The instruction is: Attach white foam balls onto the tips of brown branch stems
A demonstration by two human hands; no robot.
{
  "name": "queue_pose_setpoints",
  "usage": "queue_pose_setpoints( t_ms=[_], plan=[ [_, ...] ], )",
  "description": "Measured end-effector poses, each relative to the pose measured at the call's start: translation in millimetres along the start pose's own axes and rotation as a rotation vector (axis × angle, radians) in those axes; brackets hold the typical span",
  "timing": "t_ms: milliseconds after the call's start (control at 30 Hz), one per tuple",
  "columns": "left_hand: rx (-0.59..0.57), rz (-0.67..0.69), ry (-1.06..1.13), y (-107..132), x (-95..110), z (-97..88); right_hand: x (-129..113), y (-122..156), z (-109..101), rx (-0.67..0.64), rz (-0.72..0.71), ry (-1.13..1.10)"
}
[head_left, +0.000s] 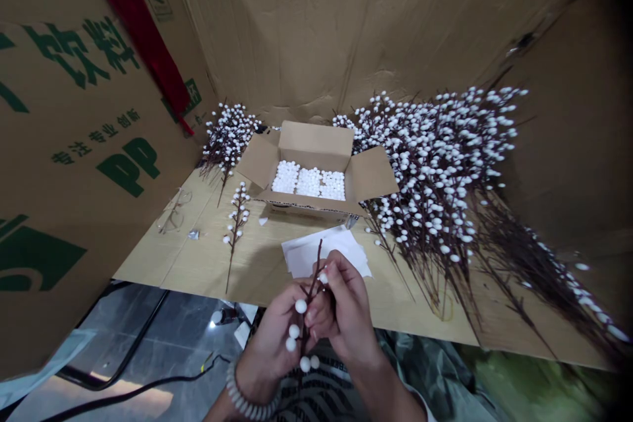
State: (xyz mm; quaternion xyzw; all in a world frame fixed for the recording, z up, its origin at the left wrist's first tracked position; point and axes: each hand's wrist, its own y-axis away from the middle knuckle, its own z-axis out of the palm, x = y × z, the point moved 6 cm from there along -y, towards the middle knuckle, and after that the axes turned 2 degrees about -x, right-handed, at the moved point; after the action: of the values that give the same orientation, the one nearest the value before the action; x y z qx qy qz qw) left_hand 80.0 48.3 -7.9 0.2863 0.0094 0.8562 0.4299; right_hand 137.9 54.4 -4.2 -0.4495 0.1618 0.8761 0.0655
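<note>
Close to my body, a brown artificial branch (304,336) with several white ball berries points away from me, its bare tip uppermost. My left hand (279,326) is closed around its middle. Against its upper part, my right hand (351,310) is closed, with thumb and fingers pinching a small white berry (324,277) beside the stem. Parts of the stem are hidden by the fingers. Beyond my hands lies white paper (326,250), and behind that an open cardboard box (316,214) holds many white berries (309,181) in three groups.
One berried branch (237,217) lies left of the box, with a bunch (230,135) behind it. A large heap of berried branches (430,165) and bare brown stems (514,264) cover the right side. Cardboard walls (306,33) enclose the table (198,257). Glasses (174,211) lie at left.
</note>
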Motion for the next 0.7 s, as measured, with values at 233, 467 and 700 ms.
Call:
queue_pose_setpoints(
  t_ms=[233,467,700],
  plan=[
    [0.048,0.042,-0.048,0.2,2.1,1.2,-2.3,3.8,2.5,-0.012,-0.005,-0.019],
    [0.055,0.06,-0.028,-0.5,1.9,0.8,-3.4,4.7,4.6,-0.029,-0.024,-0.035],
    [0.068,0.077,-0.057,0.3,3.8,1.8,-0.4,5.6,2.1,-0.012,-0.007,-0.055]
  ],
)
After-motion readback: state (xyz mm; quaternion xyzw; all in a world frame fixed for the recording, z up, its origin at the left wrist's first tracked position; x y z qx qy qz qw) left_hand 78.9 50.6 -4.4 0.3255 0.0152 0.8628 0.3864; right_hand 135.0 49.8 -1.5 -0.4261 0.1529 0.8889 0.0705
